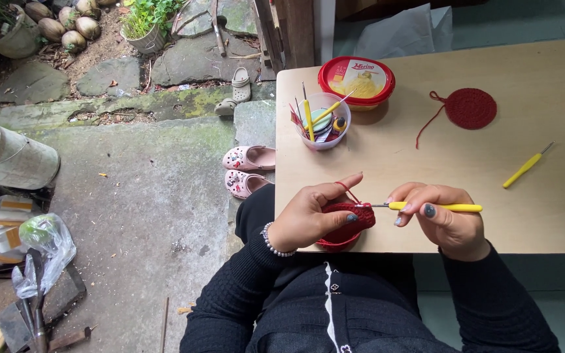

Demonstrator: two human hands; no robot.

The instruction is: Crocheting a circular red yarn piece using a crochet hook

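Observation:
My left hand grips a red crocheted piece at the near edge of the light wooden table, with red yarn looped over its forefinger. My right hand holds a yellow-handled crochet hook whose metal tip enters the red piece. Both wrists come out of black sleeves; a bead bracelet circles the left wrist.
On the table lie a flat red crocheted disc with a trailing thread, a second yellow crochet hook, a clear cup of hooks and tools and a red-lidded round tub. Pink clogs stand on the concrete floor at left.

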